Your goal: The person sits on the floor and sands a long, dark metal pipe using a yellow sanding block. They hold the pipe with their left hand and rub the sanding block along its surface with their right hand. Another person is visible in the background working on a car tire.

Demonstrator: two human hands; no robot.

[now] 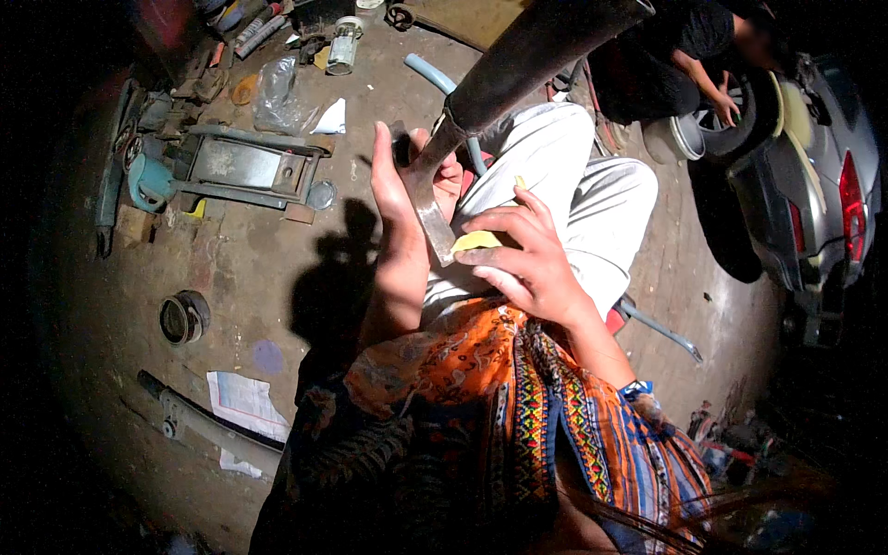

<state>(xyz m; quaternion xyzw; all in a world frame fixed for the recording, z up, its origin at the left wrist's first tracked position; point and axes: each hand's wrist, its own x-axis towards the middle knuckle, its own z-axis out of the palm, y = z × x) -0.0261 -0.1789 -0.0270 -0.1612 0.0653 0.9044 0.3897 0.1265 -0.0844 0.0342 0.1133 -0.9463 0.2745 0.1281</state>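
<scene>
A long dark tube (513,69) slants down from the upper right and ends in a flat, worn metal bracket (433,222). My left hand (416,180) is wrapped around the bracket near the tube, thumb up on its left side. In my right hand (517,253) is a yellow folded sheet, perhaps sandpaper (477,241), pinched between thumb and fingers; its edge touches the lower end of the bracket. Both hands are over my lap, in front of my white trousers (541,152). The far end of the tube is cut off by the picture's top edge.
A floor jack (236,166), a plastic bag (277,94) and a jar (344,45) lie on the floor at left. Lower left are a round can (183,317), paper (246,402) and a long trim piece (222,430). A person (694,62) crouches by a grey car (798,187) and bucket (674,139).
</scene>
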